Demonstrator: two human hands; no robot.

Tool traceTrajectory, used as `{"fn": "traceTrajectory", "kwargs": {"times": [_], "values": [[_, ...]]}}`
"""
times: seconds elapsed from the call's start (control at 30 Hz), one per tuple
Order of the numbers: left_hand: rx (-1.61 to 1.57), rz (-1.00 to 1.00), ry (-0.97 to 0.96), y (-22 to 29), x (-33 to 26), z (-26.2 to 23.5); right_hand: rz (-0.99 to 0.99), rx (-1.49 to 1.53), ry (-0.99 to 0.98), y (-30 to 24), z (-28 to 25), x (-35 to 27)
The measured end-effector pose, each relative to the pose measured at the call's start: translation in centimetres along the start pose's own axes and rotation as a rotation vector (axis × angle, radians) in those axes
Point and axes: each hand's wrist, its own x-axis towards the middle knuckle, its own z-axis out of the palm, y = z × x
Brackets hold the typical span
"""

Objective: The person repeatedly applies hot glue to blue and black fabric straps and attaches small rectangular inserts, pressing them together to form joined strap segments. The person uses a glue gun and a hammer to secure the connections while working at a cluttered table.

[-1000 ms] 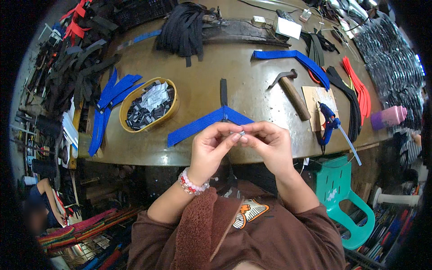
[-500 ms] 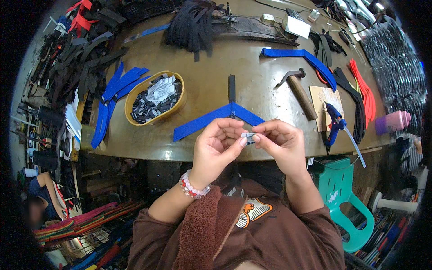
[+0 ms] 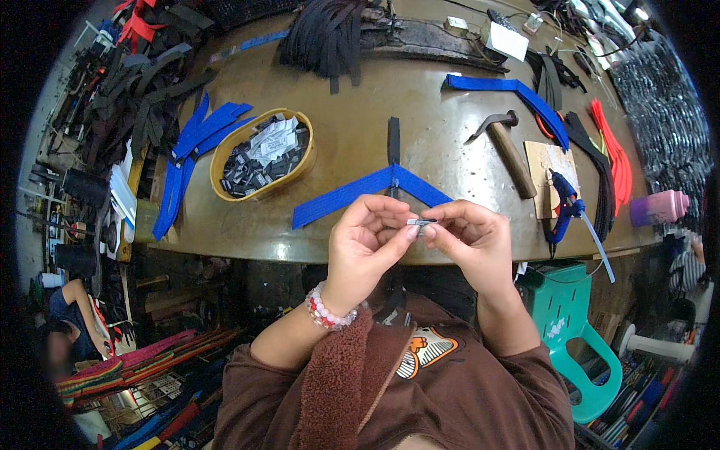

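Between the fingertips of my left hand and my right hand, a small black-and-white label is pinched, its surface partly hidden by the fingers. Both hands are close together just over the table's near edge. Right behind them on the table lies a blue strap, bent in a wide V. A short black strap runs away from me from the point of that V. To the left, a yellow oval basket holds many similar black and white labels.
Right of my hands lie a hammer, a wooden board and a blue glue gun. More blue straps lie left; black straps sit at the back. A green plastic chair stands below right. Another person's arm shows far left.
The label has tilted between my fingers and now appears thinner, more edge-on. The whole view has shifted slightly; the table things stay in place.
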Motion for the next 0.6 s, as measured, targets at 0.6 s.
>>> {"fn": "traceTrajectory", "kwargs": {"times": [0.6], "values": [[-0.152,-0.198,0.18,-5.0,6.7,-6.7,0.013,-1.06,0.858,9.4,-21.3,-4.1]]}}
